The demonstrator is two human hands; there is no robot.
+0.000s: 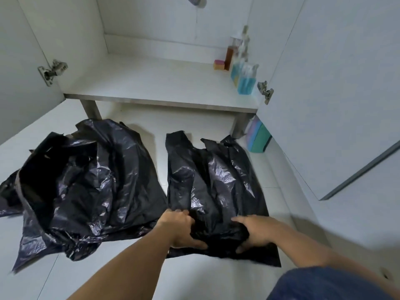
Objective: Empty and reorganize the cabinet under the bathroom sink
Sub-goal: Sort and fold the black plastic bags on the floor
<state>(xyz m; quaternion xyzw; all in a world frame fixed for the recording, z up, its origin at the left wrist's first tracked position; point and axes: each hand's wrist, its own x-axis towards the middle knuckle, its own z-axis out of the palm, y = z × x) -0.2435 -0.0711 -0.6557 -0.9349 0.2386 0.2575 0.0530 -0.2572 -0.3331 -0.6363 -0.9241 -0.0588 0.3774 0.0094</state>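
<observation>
A black plastic bag point(213, 180) lies flat on the white floor in front of the open cabinet point(151, 83). My left hand point(180, 229) and my right hand point(256, 231) both grip its near end, bunching the plastic between them. To its left lies a crumpled pile of black plastic bags point(86, 180). On the cabinet floor, at the right, stand spray bottles with blue liquid point(245, 80), a bottle of brown liquid point(229, 55) and a small pink and yellow sponge point(219, 64).
Both cabinet doors stand open, the left door point(23, 61) and the right door point(335, 83). A stack of pastel and green items point(258, 136) rests on the floor beside the right cabinet leg point(239, 125). A drain pipe point(195, 0) hangs at the top.
</observation>
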